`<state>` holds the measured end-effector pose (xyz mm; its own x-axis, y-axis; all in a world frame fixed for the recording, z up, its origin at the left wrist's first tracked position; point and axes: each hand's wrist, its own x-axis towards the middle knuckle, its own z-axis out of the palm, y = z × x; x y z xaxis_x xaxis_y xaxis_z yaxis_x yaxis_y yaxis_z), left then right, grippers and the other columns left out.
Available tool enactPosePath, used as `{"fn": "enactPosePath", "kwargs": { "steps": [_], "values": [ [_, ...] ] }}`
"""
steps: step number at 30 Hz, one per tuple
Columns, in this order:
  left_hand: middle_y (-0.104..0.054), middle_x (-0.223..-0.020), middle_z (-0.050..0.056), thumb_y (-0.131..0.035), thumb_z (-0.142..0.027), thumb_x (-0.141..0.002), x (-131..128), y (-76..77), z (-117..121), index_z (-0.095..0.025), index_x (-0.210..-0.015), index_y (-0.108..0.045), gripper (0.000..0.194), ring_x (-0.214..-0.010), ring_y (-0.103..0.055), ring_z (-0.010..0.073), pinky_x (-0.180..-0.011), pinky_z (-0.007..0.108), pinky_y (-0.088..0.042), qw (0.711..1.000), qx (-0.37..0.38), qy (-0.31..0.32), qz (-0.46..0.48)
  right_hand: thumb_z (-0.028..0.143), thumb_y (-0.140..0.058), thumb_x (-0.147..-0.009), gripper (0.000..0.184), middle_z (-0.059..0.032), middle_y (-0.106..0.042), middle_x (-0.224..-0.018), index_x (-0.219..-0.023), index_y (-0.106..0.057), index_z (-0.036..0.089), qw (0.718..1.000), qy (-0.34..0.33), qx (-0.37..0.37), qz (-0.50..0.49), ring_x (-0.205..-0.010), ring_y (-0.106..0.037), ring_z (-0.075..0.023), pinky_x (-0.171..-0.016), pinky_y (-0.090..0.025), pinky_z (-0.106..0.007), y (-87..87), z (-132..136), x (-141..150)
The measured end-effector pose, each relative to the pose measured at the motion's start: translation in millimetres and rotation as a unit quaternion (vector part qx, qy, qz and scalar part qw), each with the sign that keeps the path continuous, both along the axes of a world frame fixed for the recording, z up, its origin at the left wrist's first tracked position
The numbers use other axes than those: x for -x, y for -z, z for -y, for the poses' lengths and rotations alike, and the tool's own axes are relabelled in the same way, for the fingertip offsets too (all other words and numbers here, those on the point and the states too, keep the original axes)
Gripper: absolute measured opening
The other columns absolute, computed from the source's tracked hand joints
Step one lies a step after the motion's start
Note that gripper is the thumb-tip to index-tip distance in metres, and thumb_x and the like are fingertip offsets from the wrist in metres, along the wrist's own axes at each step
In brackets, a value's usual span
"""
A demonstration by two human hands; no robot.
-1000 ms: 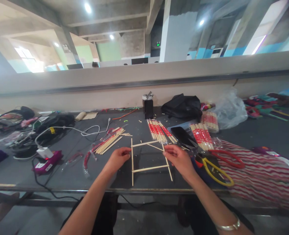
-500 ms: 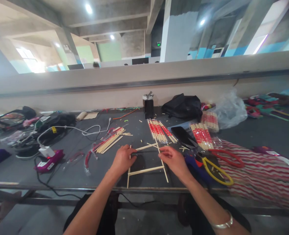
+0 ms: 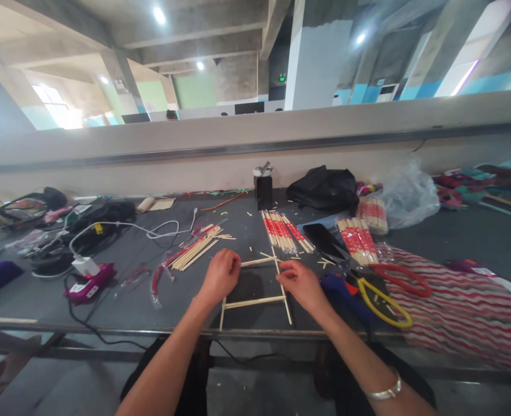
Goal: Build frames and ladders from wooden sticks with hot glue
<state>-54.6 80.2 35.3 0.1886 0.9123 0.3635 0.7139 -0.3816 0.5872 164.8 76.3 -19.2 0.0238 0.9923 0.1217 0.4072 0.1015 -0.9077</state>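
Observation:
A ladder-like frame of wooden chopsticks (image 3: pixel 255 301) lies at the table's front edge, with two long side sticks and two crosspieces. My left hand (image 3: pixel 221 277) is closed round the upper part of its left side stick, hiding that corner. On the other side, my right hand (image 3: pixel 301 284) pinches the right side stick just below the upper crosspiece. Loose chopsticks (image 3: pixel 197 248) are piled beyond my left hand. Past my right hand lie red-wrapped chopsticks (image 3: pixel 279 231).
Yellow-and-red-handled scissors (image 3: pixel 383 303) lie right of my right hand, by a striped cloth (image 3: pixel 459 306). A black phone (image 3: pixel 322 240), a black container (image 3: pixel 263 192) and a black bag (image 3: pixel 322 189) sit farther back. At left is a purple power strip (image 3: pixel 91 283) with a white cable.
The lower end of the chopstick frame has shifted slightly left. My left hand has turned a little and covers more of the left stick; both hands stay at the frame.

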Motion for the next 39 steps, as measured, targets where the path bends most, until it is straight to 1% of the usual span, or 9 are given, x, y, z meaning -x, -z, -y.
{"fn": "enactPosePath", "kwargs": {
  "steps": [3, 7, 12, 16, 19, 23, 28, 33, 39],
  "values": [
    [-0.050, -0.067, 0.000, -0.049, -0.026, -0.080, 21, -24.7, 10, -0.020, -0.068, -0.053, 0.015, -0.065, -0.045, 0.0146, -0.063, 0.026, -0.035, 0.987, -0.023, -0.073, 0.139, 0.029, -0.059, -0.070, 0.024, -0.0009, -0.069, -0.068, -0.092, -0.060, 0.019, 0.999, -0.003, 0.006, 0.041, -0.062, -0.066, -0.0176, -0.062, -0.049, -0.030, -0.8, 2, -1],
    [-0.047, -0.064, -0.004, -0.047, -0.033, -0.079, 60, -40.9, 38, -0.020, -0.070, -0.052, 0.017, -0.062, -0.041, 0.0122, -0.058, 0.023, -0.031, 0.964, -0.043, -0.198, 0.173, 0.027, -0.059, -0.071, 0.023, -0.0016, -0.070, -0.072, -0.092, -0.062, 0.019, 0.995, -0.007, 0.010, 0.097, -0.066, -0.065, -0.0176, -0.065, -0.047, -0.029, -4.5, 5, -1],
    [-0.052, -0.061, -0.002, -0.044, -0.037, -0.078, 99, -27.3, 92, -0.020, -0.068, -0.055, 0.023, -0.062, -0.047, 0.0142, -0.058, 0.024, -0.031, 0.946, 0.064, -0.316, -0.033, 0.027, -0.058, -0.073, 0.018, -0.0002, -0.071, -0.073, -0.090, -0.063, 0.023, 0.990, -0.024, 0.012, 0.142, -0.065, -0.064, -0.0172, -0.062, -0.045, -0.027, -11.3, 13, -2],
    [-0.056, -0.062, 0.001, -0.040, -0.040, -0.082, 111, -14.9, 128, -0.021, -0.057, -0.049, 0.033, -0.060, -0.050, 0.0164, -0.057, 0.027, -0.027, 0.907, 0.209, -0.288, -0.226, 0.028, -0.057, -0.074, 0.016, 0.0023, -0.069, -0.069, -0.089, -0.062, 0.024, 0.981, -0.028, 0.021, 0.189, -0.064, -0.062, -0.0167, -0.060, -0.041, -0.027, -15.4, 20, -1],
    [-0.061, -0.069, 0.001, -0.041, -0.040, -0.082, 101, -13.2, 139, -0.024, -0.062, -0.051, 0.027, -0.064, -0.055, 0.0188, -0.059, 0.028, -0.029, 0.899, 0.225, -0.263, -0.266, 0.025, -0.057, -0.074, 0.012, 0.0030, -0.068, -0.067, -0.085, -0.062, 0.025, 0.975, -0.032, 0.019, 0.217, -0.063, -0.061, -0.0160, -0.056, -0.037, -0.026, -15.8, 24, 0],
    [-0.063, -0.077, 0.004, -0.035, -0.035, -0.087, 62, -13.8, 126, -0.024, -0.078, -0.055, 0.025, -0.073, -0.060, 0.0205, -0.064, 0.028, -0.034, 0.931, 0.178, -0.206, -0.241, 0.026, -0.056, -0.076, 0.014, 0.0024, -0.068, -0.068, -0.089, -0.062, 0.025, 0.967, -0.029, 0.017, 0.252, -0.064, -0.061, -0.0170, -0.054, -0.033, -0.026, -15.8, 28, 3],
    [-0.069, -0.087, 0.010, -0.039, -0.031, -0.088, 19, -2.8, 79, -0.020, -0.092, -0.061, 0.026, -0.084, -0.063, 0.0237, -0.066, 0.029, -0.036, 0.945, 0.174, -0.146, -0.234, 0.025, -0.054, -0.078, 0.017, 0.0009, -0.068, -0.071, -0.093, -0.063, 0.024, 0.961, -0.034, 0.024, 0.272, -0.069, -0.062, -0.0180, -0.055, -0.033, -0.026, -18.2, 29, 5],
    [-0.070, -0.088, 0.011, -0.044, -0.031, -0.086, 9, 8.6, 45, -0.018, -0.085, -0.064, 0.023, -0.084, -0.064, 0.0228, -0.063, 0.027, -0.037, 0.935, 0.172, -0.158, -0.268, 0.028, -0.057, -0.078, 0.018, 0.0020, -0.067, -0.069, -0.095, -0.063, 0.024, 0.959, -0.038, 0.027, 0.281, -0.066, -0.061, -0.0155, -0.055, -0.033, -0.024, -21.2, 29, 3],
    [-0.070, -0.086, 0.009, -0.043, -0.025, -0.086, 13, 17.3, 39, -0.019, -0.085, -0.065, 0.022, -0.084, -0.064, 0.0192, -0.066, 0.025, -0.037, 0.938, 0.176, -0.183, -0.237, 0.031, -0.054, -0.083, 0.024, 0.0009, -0.067, -0.082, -0.105, -0.062, 0.024, 0.953, -0.042, -0.040, 0.297, -0.074, -0.062, -0.0148, -0.063, -0.039, -0.024, -33.9, 30, 11]
  ]
}}
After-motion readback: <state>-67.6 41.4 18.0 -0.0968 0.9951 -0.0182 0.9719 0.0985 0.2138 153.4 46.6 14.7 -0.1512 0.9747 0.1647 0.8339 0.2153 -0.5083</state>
